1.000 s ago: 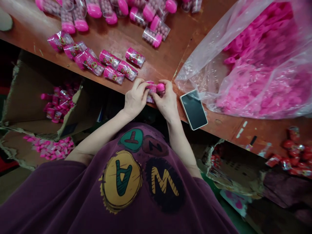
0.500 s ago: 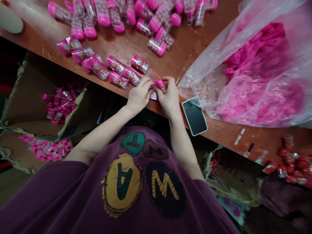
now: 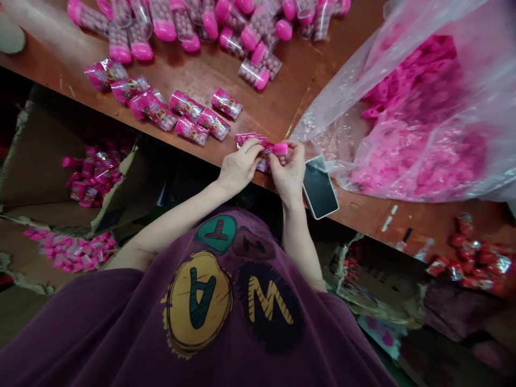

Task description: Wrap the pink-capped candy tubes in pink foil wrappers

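Near edge of brown tabletop (image 3: 262,110), centre: right hand (image 3: 288,173) fingers pinch small clear plastic candy tube w/ pink cap (image 3: 279,149); left hand (image 3: 237,169) fingers grip pink printed film sleeve (image 3: 248,140). Tube prob. light, stiff, slick. Best held at cap end.

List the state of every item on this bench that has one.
pink-capped tube: capped, held between left hand and right hand
phone: face up, screen dark
plastic bag: filled with pink parts
wrapped tubes: lying on their sides
cardboard box: open, partly filled
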### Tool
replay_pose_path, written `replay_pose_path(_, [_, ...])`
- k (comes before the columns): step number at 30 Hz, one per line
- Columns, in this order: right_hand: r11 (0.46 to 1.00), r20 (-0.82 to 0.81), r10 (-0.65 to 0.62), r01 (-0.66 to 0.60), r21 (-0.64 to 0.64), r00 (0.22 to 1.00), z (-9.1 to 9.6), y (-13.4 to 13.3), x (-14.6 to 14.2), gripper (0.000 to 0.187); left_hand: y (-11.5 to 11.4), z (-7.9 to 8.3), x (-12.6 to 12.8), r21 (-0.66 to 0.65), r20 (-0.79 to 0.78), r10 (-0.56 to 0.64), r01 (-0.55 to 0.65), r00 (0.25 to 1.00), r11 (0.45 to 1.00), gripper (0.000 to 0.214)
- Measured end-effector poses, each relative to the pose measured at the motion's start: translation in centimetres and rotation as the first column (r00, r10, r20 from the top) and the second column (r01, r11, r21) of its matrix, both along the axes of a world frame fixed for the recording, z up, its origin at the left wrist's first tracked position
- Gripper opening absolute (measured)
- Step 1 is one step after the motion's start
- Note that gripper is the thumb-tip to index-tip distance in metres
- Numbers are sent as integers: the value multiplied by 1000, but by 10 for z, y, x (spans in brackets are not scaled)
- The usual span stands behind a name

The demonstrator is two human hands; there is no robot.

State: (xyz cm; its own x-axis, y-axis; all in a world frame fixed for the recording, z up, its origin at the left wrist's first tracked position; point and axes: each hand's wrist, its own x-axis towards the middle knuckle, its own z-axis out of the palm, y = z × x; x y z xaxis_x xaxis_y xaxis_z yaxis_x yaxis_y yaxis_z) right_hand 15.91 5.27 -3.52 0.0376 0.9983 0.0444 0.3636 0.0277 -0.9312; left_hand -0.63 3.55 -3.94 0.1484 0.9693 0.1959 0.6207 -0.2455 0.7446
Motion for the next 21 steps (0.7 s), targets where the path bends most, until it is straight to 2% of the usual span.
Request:
replay_pose_path(2, [1000,-15,-17,17,7,1000,2,-4,6,32,1,1,0,0,84,9,-9,996,1000,34])
replay_pose_path(6, [999,-82,3,0,36,997,11,-6,12,37,3,14,-6,-54,252,127,-117,959,992,42])
replay_pose_path(8, [997,-122,67,-62,45,990,15,-5,13,37,5,25,-7,-106,293,136,-109,946,988,30])
replay_pose_path(10, [993,-156,115,-109,45,981,17,-3,12,35,9,36,-5,-189,357,135,-70,924,979,4])
replay_pose_path(12, [994,-194,110,-108,19,975,20,-1,10,36,11,45,-2,-328,461,212,-56,862,943,29])
replay_pose_path(13, [994,-218,103,-106,-4,971,20,-1,9,38,12,48,-1,-418,516,280,-47,810,907,37])
replay_pose_path(15, [992,-265,103,-119,-45,959,21,-1,5,45,12,52,1,-579,592,425,-6,685,815,44])
replay_pose_path(17, [990,-297,109,-132,-56,949,19,-2,2,51,10,53,3,-657,628,515,43,583,753,47])
replay_pose_path(21, [989,-333,88,-121,-81,939,8,-3,-5,52,6,51,7,-671,657,567,43,497,740,45])
